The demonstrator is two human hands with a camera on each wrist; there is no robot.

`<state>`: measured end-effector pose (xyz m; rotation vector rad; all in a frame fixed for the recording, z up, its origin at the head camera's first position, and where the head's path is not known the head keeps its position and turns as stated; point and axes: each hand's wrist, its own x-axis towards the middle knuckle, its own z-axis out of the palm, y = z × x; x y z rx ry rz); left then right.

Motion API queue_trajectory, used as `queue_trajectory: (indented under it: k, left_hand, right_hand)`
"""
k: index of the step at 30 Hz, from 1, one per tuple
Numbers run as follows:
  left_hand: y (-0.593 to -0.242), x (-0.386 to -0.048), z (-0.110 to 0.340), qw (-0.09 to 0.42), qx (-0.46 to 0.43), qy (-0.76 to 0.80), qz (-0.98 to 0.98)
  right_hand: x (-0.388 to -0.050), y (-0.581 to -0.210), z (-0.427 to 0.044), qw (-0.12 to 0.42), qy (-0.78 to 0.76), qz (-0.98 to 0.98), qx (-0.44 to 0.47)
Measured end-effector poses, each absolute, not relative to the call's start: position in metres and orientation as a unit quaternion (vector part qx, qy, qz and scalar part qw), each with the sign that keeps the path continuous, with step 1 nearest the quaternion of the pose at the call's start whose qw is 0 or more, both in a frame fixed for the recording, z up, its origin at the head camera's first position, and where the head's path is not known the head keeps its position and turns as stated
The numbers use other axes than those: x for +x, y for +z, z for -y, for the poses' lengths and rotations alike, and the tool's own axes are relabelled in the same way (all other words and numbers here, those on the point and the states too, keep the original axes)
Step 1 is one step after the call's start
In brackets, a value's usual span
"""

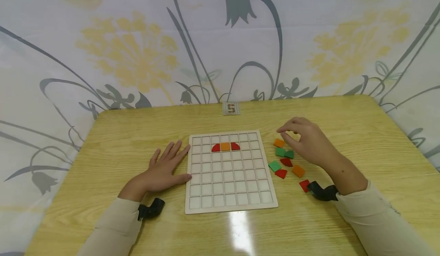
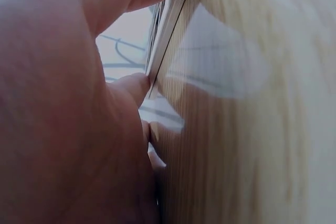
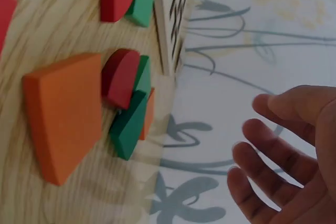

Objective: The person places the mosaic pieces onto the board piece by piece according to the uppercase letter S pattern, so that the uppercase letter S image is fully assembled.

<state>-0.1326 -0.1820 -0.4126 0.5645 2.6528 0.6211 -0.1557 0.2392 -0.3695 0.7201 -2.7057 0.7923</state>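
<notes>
A white gridded board (image 1: 232, 209) lies on the table, with two red quarter-round tiles (image 1: 215, 148) and an orange square tile (image 1: 225, 146) between them in one upper row. My left hand (image 1: 164, 175) rests flat with fingers spread, its thumb and a fingertip touching the board's left edge; the left wrist view shows this hand (image 2: 63, 103) against the edge. My right hand (image 1: 306, 139) hovers above the loose tiles, fingers loosely bent. Nothing shows between its fingers in the right wrist view. Beneath it are orange tiles (image 3: 65, 116), green tiles (image 3: 128, 127) and red tiles (image 3: 121, 77).
A small card with a blocky coloured figure (image 1: 231, 108) lies at the table's back edge. Loose tiles are scattered right of the board, one red tile (image 1: 304, 185) close to the right wrist's black mount (image 1: 322, 192). Behind the wooden table (image 1: 137, 122) hangs a flower-patterned cloth (image 1: 206, 38).
</notes>
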Motion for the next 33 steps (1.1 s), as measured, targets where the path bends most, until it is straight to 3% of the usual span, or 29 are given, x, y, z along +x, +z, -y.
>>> queue_trajectory:
  k: [8,17,33]
  left_hand:
    - [-0.412,-0.131,0.182,0.184,0.196,0.226,-0.936]
    - [-0.411,-0.132,0.181,0.189,0.196,0.224,-0.936]
    - [-0.411,-0.13,0.183,0.184,0.203,0.228,-0.934]
  right_hand:
    - [-0.158,-0.375,-0.246,-0.049,0.28,0.935,0.212]
    - [-0.157,-0.382,-0.248,-0.161,0.321,0.894,0.268]
    - [-0.156,-0.386,-0.245,-0.214,0.314,0.874,0.304]
